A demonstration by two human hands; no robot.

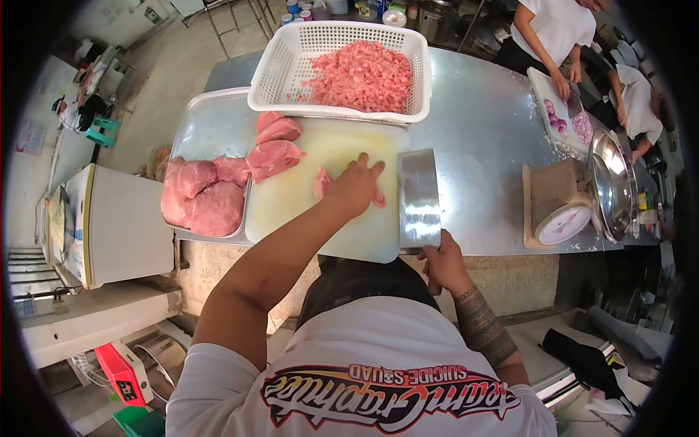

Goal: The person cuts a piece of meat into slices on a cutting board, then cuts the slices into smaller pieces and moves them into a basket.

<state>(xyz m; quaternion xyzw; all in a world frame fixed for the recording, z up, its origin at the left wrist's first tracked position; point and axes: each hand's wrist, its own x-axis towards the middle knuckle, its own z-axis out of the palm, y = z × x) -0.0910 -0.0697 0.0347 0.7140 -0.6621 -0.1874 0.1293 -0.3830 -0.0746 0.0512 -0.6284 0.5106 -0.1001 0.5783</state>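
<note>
My right hand (445, 266) is wrapped round the handle of a cleaver (419, 200), whose broad blade lies flat along the right edge of the white cutting board (284, 211). My left hand (353, 191) is over the middle of the board, fingers spread. Small pieces of raw meat show on both sides of it, one piece (322, 184) at the left; the palm hides what is underneath. Two larger chunks of meat (275, 159) rest at the board's upper left. Big cuts of meat (207, 197) fill the front of a metal tray (200, 120) beside the board.
Behind the board stands a white perforated basket (280, 65) with diced meat (368, 76). To the right are a kitchen scale (557, 207) and a metal bowl (611, 182). Farther off, a person (557, 33) cuts purple onions (555, 120) on another board, with a second person (637, 102) nearby.
</note>
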